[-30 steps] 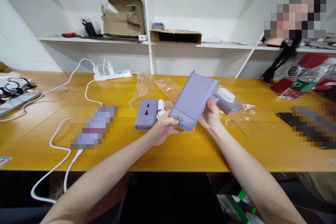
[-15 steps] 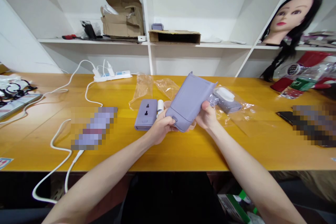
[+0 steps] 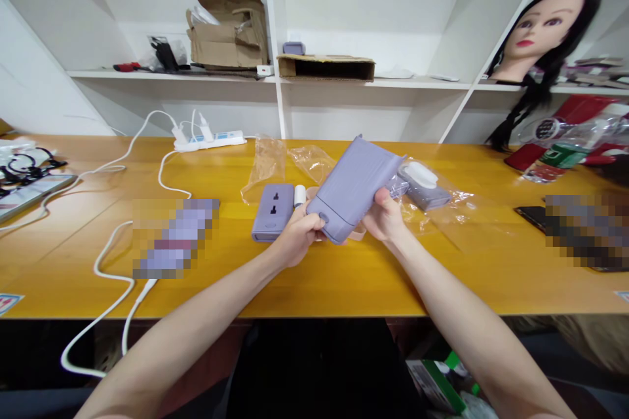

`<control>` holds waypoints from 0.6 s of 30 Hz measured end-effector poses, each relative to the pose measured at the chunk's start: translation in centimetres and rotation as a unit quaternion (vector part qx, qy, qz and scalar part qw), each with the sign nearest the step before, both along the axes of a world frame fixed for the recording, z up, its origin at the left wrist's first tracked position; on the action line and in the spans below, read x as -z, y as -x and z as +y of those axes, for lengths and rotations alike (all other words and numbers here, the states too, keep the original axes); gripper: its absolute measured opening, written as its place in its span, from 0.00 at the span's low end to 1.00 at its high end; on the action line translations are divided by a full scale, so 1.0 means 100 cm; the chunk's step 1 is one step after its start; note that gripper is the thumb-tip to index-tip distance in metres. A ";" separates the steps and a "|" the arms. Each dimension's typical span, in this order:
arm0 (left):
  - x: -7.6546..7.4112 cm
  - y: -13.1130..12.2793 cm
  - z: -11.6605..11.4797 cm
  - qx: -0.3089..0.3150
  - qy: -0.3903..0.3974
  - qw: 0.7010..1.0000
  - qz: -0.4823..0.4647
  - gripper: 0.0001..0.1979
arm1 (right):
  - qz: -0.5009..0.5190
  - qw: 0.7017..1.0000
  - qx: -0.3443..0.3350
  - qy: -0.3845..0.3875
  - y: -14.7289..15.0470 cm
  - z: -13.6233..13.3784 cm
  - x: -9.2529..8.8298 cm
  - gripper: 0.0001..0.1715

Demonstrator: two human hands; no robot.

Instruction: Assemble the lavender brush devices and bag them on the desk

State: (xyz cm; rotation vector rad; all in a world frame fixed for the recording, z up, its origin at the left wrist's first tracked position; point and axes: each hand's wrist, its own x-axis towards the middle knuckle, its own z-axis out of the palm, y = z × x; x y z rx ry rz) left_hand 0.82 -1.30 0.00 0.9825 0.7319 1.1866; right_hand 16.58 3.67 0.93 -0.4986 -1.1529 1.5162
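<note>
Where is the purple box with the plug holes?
In the head view, the purple box lies on the table, beside a small white tube and just left of the left hand holding a purple case.

mid-frame, the casing [image 3: 352, 190] is showing pale lavender, and the table [image 3: 344, 281] is glowing amber with faint grain.

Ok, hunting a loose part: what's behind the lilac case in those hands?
Behind the lilac case, a clear plastic bag and a smaller lilac device lie on the table. A pale pink piece shows below it, mostly covered.
</note>
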 end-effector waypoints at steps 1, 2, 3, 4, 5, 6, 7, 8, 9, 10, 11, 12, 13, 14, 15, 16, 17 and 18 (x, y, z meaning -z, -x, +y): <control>0.000 0.000 0.000 -0.001 0.000 1.000 -0.002 0.10 | -0.002 1.000 -0.001 -0.001 0.000 0.000 0.000 0.40; 0.000 0.000 0.000 -0.002 0.002 1.000 -0.006 0.10 | -0.004 1.000 -0.001 -0.003 0.000 0.001 0.001 0.40; 0.001 -0.001 0.000 -0.005 0.003 1.000 -0.012 0.09 | -0.007 1.000 -0.001 -0.005 0.000 0.001 0.002 0.39; 0.002 -0.002 0.001 -0.007 0.004 1.000 -0.018 0.09 | -0.009 1.000 0.000 -0.006 0.000 0.002 0.002 0.39; 0.003 -0.003 0.001 -0.008 0.004 1.000 -0.024 0.09 | -0.011 1.000 0.002 -0.007 0.000 0.003 0.003 0.38; 0.005 -0.003 0.001 -0.006 0.005 1.000 -0.028 0.10 | -0.012 1.000 0.001 -0.007 0.000 0.003 0.003 0.38; 0.006 -0.004 0.001 -0.002 0.006 1.000 -0.030 0.10 | -0.012 1.000 0.000 -0.006 0.000 0.004 0.004 0.37; 0.008 -0.005 0.001 0.006 0.006 0.999 -0.031 0.12 | -0.010 1.000 -0.003 -0.004 -0.001 0.005 0.004 0.37; 0.009 -0.006 0.001 0.017 0.005 0.999 -0.030 0.14 | -0.006 1.000 -0.005 -0.001 -0.001 0.006 0.004 0.36; 0.010 -0.006 0.001 0.028 0.004 0.999 -0.030 0.16 | -0.001 1.000 -0.006 0.001 -0.002 0.007 0.004 0.36; 0.011 -0.007 0.001 0.039 0.003 0.999 -0.029 0.18 | 0.005 1.000 -0.005 0.002 -0.002 0.008 0.004 0.35; 0.011 -0.007 0.001 0.049 0.002 0.998 -0.029 0.19 | 0.012 1.000 -0.004 0.002 -0.002 0.009 0.004 0.35; 0.011 -0.006 0.001 0.058 0.001 0.998 -0.030 0.20 | 0.017 1.000 -0.003 0.002 -0.003 0.009 0.004 0.35; 0.011 -0.006 0.001 0.065 0.002 0.997 -0.032 0.21 | 0.019 1.000 -0.003 0.001 -0.003 0.009 0.004 0.36; 0.010 -0.005 0.001 0.072 0.005 0.997 -0.034 0.22 | 0.018 1.000 -0.004 0.000 -0.003 0.010 0.003 0.37; 0.010 -0.004 0.001 0.078 0.009 0.996 -0.038 0.23 | 0.015 1.000 -0.005 -0.004 -0.003 0.010 0.003 0.38; 0.009 -0.003 0.002 0.083 0.012 0.996 -0.041 0.24 | 0.012 1.000 -0.002 -0.008 -0.003 0.010 0.004 0.39; 0.009 -0.002 0.002 0.088 0.015 0.995 -0.041 0.26 | 0.009 1.000 0.006 -0.014 -0.003 0.010 0.004 0.39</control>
